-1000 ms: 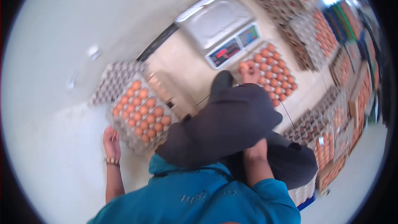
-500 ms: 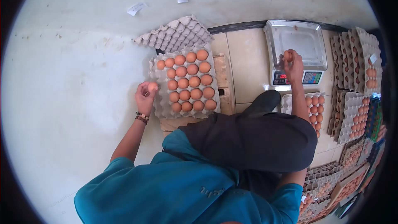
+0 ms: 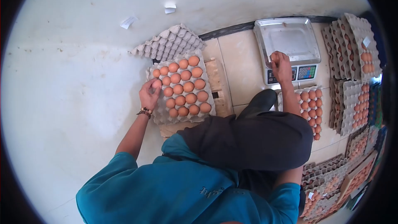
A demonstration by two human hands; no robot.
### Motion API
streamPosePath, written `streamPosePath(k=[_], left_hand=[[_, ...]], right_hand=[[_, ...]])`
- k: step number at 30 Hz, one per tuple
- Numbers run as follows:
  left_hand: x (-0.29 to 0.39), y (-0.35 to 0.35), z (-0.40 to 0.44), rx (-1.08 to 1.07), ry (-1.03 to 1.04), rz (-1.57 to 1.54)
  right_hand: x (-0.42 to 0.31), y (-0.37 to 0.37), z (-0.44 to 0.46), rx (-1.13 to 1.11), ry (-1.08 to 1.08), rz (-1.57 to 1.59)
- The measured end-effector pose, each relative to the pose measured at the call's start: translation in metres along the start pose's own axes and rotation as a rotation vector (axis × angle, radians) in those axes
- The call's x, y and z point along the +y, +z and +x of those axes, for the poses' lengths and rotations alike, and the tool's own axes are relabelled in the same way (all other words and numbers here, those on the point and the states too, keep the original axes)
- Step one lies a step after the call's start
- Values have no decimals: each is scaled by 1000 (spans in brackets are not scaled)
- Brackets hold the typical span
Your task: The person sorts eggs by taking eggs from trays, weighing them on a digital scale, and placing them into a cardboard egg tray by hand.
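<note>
My left hand (image 3: 149, 95) is closed on an egg (image 3: 156, 84) at the left edge of a grey egg tray (image 3: 159, 116), which holds several brown eggs in rows. My right hand (image 3: 282, 67) pinches another egg (image 3: 274, 57) above the front left part of the metal scale (image 3: 288, 39). Its fingers and wrist cover part of the scale's display. Below my right forearm lies a second tray of eggs (image 3: 312, 108), partly hidden by the arm.
Empty grey trays (image 3: 172, 41) lean behind the left tray. A wooden pallet (image 3: 219, 87) shows beside it. Stacked egg trays (image 3: 350, 45) line the right side. My bent leg (image 3: 257, 141) lies between the trays. Paper scraps (image 3: 129, 22) are near the wall.
My left hand has moved its egg from beside the left tray onto its edge. My right hand, earlier at the right tray, now holds an egg over the scale. The view has turned.
</note>
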State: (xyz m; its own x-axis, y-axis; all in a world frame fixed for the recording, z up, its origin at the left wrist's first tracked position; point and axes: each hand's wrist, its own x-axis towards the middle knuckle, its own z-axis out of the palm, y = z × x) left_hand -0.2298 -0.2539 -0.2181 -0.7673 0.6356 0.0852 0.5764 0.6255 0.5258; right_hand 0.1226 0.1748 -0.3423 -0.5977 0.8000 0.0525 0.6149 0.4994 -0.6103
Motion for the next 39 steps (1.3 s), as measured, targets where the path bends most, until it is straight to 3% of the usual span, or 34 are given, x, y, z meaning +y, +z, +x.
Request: streamPosePath(k=[2,5,14,16,19,21,22,24,26,28,31,32,33,34,35,37,39], left_hand=[[-5,-3,3,-45,37,3],[-5,0,4,9,-211,-238],[-20,11,-6,138,-251,-454],[-20,15,-12,146,-199,-439],[-28,25,-13,164,-185,-424],[-67,21,-8,95,-206,-253],[-78,22,-4,89,-138,-314],[-75,21,-3,80,-61,-202],[-88,17,2,42,-41,-201],[-46,12,1,194,-185,-161],[46,8,12,300,153,40],[94,11,17,287,228,43],[150,18,22,278,302,44],[180,28,27,272,378,45],[172,43,46,336,616,158],[213,77,56,172,651,-85],[266,121,67,-16,724,-316]], right_hand=[[0,1,-6,7,10,12],[3,-1,-11,-8,12,32],[-3,3,-10,46,15,33],[7,13,-1,-14,-107,-18],[0,12,-3,-21,84,-103],[9,18,-6,-26,6,-101],[14,23,-7,69,-36,-149],[4,-6,-16,100,42,72],[15,-44,-21,333,0,64],[44,-84,-32,572,-9,88],[139,-157,-62,984,157,-1],[171,-187,-77,1079,226,-165],[199,-214,-97,1087,450,-148],[221,-240,-118,1059,543,-268],[243,-263,-139,1026,639,-385],[290,-292,-171,863,816,-575],[315,-313,-186,648,799,-594]])
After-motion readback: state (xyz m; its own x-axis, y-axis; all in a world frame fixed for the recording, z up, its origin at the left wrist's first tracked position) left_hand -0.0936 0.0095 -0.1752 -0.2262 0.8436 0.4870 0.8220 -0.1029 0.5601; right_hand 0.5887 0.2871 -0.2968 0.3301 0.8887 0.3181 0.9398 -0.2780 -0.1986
